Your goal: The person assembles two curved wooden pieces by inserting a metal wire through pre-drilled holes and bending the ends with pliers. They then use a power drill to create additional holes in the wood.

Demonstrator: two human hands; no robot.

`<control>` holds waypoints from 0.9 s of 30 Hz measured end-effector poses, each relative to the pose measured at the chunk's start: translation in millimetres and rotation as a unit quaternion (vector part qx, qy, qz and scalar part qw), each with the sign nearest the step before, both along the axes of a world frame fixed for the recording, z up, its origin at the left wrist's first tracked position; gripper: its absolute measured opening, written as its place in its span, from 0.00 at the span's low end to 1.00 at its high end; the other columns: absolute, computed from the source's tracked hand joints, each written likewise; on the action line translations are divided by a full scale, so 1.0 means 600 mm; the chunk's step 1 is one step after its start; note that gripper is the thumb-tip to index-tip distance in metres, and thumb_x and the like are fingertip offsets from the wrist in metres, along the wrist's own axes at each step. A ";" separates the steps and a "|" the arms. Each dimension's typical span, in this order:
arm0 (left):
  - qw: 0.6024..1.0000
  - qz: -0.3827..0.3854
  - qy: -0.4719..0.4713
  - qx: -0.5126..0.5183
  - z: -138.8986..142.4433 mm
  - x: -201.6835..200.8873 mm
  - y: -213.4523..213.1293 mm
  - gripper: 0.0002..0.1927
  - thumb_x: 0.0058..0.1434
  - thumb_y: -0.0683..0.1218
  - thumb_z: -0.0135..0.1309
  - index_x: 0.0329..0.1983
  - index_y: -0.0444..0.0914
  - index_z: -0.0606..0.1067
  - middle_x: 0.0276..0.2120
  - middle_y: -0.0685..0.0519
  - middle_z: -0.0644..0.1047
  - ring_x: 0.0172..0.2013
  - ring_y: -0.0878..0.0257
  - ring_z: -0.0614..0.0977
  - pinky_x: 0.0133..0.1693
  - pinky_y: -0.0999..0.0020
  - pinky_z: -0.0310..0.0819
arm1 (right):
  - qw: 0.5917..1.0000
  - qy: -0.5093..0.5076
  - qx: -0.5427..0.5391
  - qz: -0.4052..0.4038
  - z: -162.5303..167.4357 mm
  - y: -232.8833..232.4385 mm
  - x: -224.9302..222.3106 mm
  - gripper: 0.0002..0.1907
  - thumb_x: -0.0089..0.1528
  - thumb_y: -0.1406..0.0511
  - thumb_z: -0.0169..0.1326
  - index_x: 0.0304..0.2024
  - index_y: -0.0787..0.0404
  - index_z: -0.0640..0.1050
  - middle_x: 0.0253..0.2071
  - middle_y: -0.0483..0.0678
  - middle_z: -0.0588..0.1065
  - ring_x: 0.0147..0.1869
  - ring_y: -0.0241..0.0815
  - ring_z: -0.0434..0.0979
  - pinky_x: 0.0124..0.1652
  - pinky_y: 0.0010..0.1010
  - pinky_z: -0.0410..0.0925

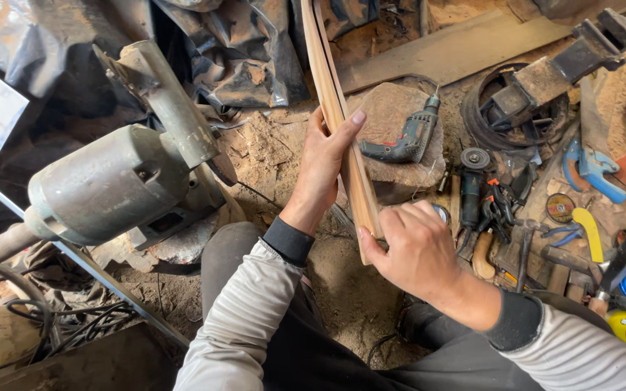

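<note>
The right hand (416, 250) grips the near end of two thin wooden strips (343, 127) held face to face on edge while the left hand (325, 161) clasps them midway, above the sawdusty floor (269, 148); aligned, apparently, with nothing yet fastening them.

A large motor (110, 185) sits left of the wooden strips (342, 123), a drill (407, 137) lies on a stone right of them, and hand tools, perhaps pliers (498, 206), lie farther right.
</note>
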State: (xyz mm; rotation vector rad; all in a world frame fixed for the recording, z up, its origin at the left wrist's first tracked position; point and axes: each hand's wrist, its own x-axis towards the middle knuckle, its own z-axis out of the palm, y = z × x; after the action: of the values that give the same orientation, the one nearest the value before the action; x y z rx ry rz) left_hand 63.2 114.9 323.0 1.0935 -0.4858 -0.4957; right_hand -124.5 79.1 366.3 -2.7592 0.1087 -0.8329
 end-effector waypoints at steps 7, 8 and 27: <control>0.998 -0.025 0.061 -0.013 -0.014 -0.012 0.003 0.30 0.63 0.53 0.55 0.59 0.29 0.62 0.33 0.54 0.67 0.28 0.68 0.71 0.26 0.72 0.70 | 0.997 -0.006 -0.066 0.024 -0.006 0.022 -0.006 0.19 0.56 0.60 0.64 0.22 0.61 0.69 0.20 0.51 0.67 0.27 0.51 0.70 0.34 0.43 0.65; 0.996 -0.049 0.072 -0.025 -0.011 -0.011 0.004 0.29 0.64 0.53 0.54 0.57 0.28 0.61 0.33 0.55 0.66 0.30 0.68 0.71 0.28 0.72 0.69 | 0.997 -0.010 -0.079 0.023 -0.008 0.022 -0.007 0.18 0.56 0.60 0.63 0.22 0.61 0.69 0.20 0.51 0.67 0.28 0.51 0.70 0.34 0.43 0.65; 0.998 -0.022 0.051 -0.037 0.008 0.049 0.044 0.20 0.53 0.40 0.49 0.51 0.33 0.65 0.36 0.50 0.69 0.33 0.64 0.74 0.35 0.66 0.75 | 0.990 0.050 -0.125 0.050 -0.060 0.049 -0.028 0.16 0.57 0.60 0.62 0.24 0.60 0.70 0.21 0.49 0.67 0.30 0.49 0.70 0.38 0.42 0.65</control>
State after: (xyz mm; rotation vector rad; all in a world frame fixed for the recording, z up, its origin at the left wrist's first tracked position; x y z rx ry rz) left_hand 92.7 141.5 327.5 0.9835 -0.4357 -0.5652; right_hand -141.1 108.3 330.6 -3.0117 -0.1249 -0.7263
